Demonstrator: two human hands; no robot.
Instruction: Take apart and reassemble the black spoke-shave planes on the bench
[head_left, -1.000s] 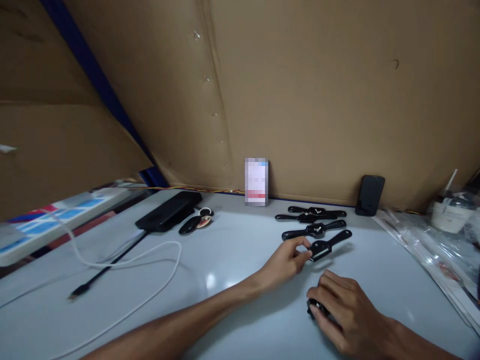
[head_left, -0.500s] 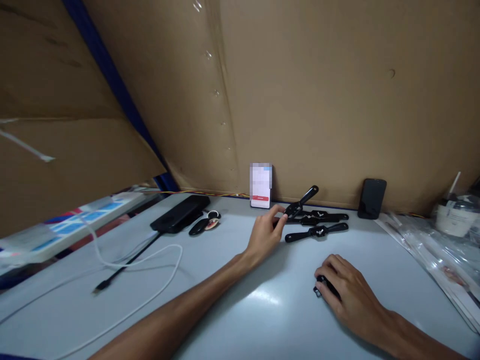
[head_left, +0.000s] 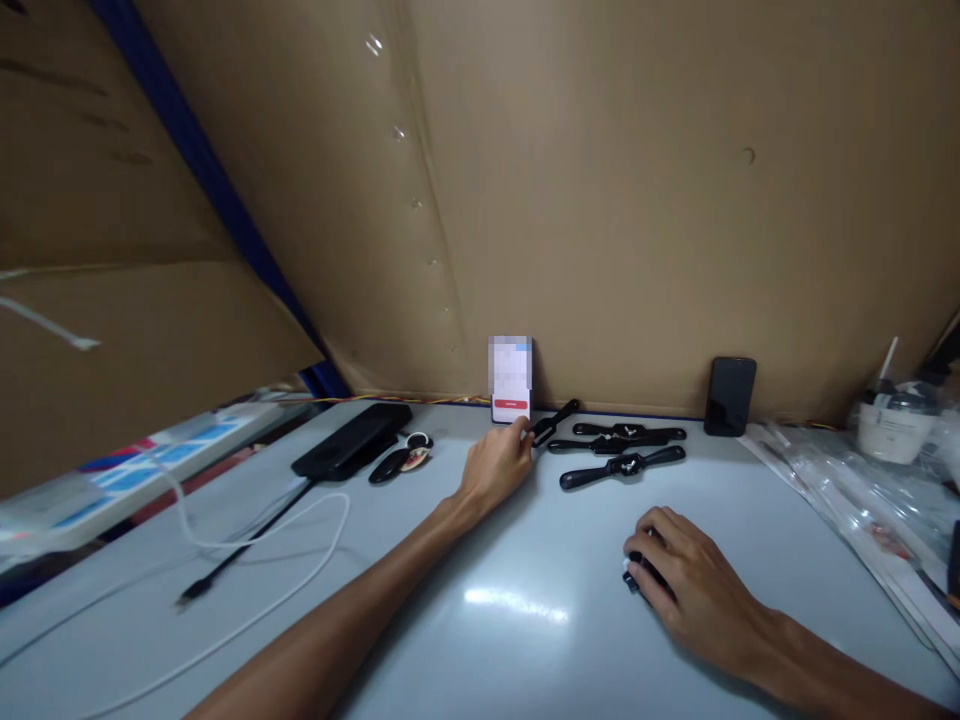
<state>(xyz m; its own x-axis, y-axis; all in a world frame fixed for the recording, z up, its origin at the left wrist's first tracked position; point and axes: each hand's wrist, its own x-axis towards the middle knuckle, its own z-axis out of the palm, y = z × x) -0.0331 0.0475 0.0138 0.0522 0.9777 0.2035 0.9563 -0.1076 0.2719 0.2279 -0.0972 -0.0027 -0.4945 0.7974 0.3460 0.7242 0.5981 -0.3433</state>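
Note:
My left hand [head_left: 499,462] is closed on one end of a black spokeshave [head_left: 556,421], whose other handle points up and right; part of it is hidden by the fingers. Just right of it, three more black spokeshaves lie on the table: a rear one [head_left: 654,432], a middle one [head_left: 568,446] and a front one [head_left: 589,478], with small metal parts at their centres. Nearer to me, my right hand [head_left: 690,580] rests low over the table, fingers curled round a small black piece with a shiny bit [head_left: 631,578]. Most of that piece is covered.
A lit phone [head_left: 511,385] and a dark phone [head_left: 730,397] lean on the cardboard wall. A black power bank [head_left: 352,442], a key fob [head_left: 390,466] and a white cable [head_left: 330,555] lie left. Plastic bags [head_left: 847,490] and a cup [head_left: 889,430] sit right.
My left hand has moved left, carrying the spokeshave away from the other three and lowering it near the lit phone. The right hand stays nearly in place; the view has shifted slightly.

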